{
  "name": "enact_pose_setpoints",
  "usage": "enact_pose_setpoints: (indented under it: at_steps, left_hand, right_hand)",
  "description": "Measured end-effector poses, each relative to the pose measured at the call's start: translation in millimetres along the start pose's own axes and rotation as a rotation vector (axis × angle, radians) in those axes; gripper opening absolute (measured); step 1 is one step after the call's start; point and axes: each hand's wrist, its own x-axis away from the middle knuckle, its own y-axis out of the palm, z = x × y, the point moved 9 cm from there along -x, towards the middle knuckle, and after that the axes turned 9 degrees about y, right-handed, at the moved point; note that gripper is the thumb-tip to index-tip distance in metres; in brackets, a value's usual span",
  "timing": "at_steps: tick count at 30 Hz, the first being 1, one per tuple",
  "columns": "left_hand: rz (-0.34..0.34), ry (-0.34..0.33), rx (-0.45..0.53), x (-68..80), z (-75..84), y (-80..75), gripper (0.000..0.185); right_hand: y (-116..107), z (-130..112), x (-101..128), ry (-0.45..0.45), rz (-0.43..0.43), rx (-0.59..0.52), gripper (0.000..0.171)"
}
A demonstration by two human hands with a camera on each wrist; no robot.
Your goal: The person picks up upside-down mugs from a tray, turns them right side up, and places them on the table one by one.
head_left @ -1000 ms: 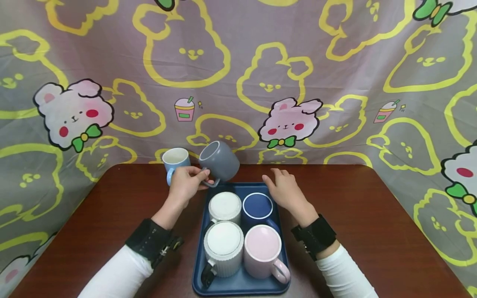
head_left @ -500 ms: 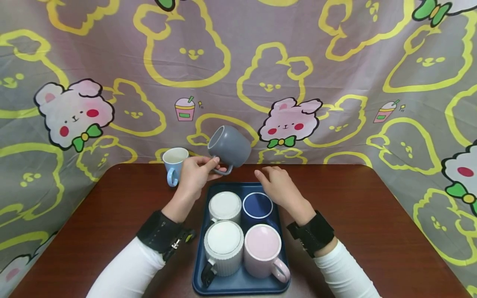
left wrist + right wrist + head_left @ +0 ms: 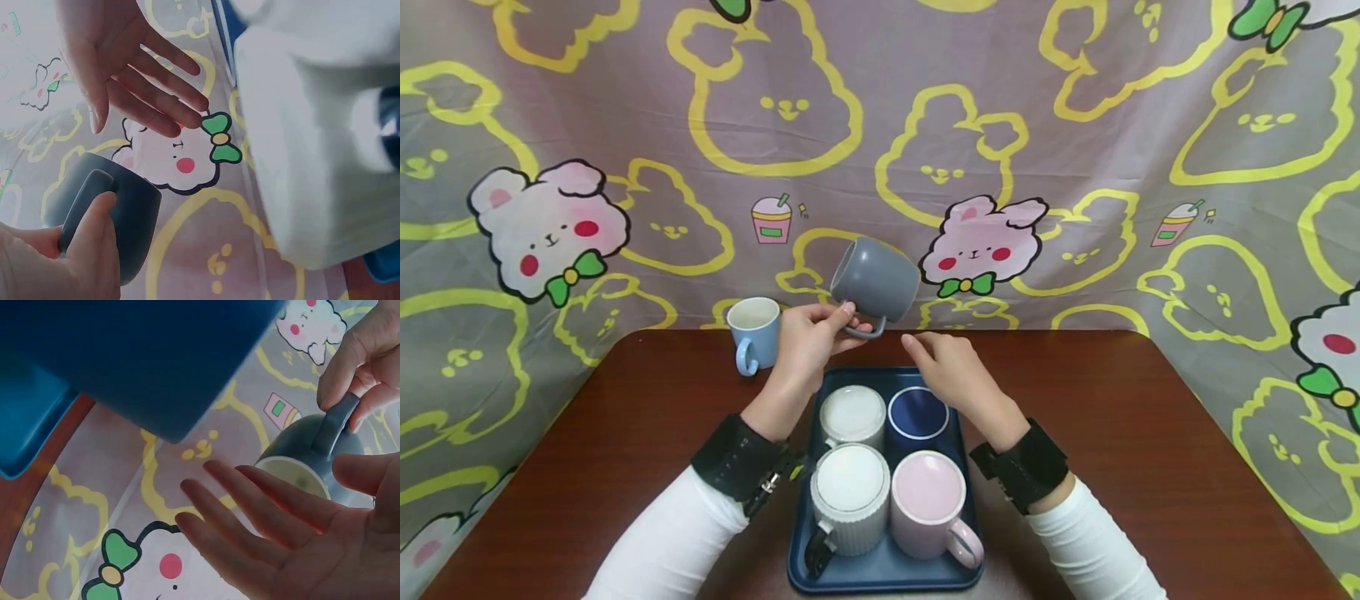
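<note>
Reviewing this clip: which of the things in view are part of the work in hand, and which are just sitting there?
In hand:
- grey mug, held tilted by its handle in the left hand
- right hand, open, reaching toward the mug
- blue tray under both hands

Just sitting there:
- light blue mug on the table
- two white ribbed mugs, navy mug and pink mug on the tray
</note>
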Motion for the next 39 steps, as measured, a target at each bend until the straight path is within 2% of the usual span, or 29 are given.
enact_pose_setpoints:
  at_steps: [4,9,16,24,33,39]
  left_hand:
    - [-0.006,0.003,-0.008,-0.8,6.7,4.7,0.030]
    - [-0.012,-0.007,0.043,-1.1,11.6,14.2,0.029]
    - [-0.015,-0.015,0.110,1.8,13.7,27.4,0.030]
    - [0.012,-0.018,0.177,2.5,12.3,36.2,0.029]
    - [0.034,-0.019,0.230,3.8,9.0,41.1,0.029]
    - [0.024,-0.016,0.234,4.9,9.5,43.5,0.027]
  right_hand:
    - [-2,-6,-1,-0.031,0.004,-0.021,0.043]
    - [-6,-12,-2,-0.036,0.030,-0.079,0.042]
    - [-12,-15,-5,0.000,0.052,-0.268,0.047]
    - [-19,-17,-8,0.039,0.071,-0.516,0.044]
    - [-19,-14,-10,0.130,0.030,-0.684,0.037]
    - [-18,-12,-11,0.158,-0.005,-0.729,0.038]
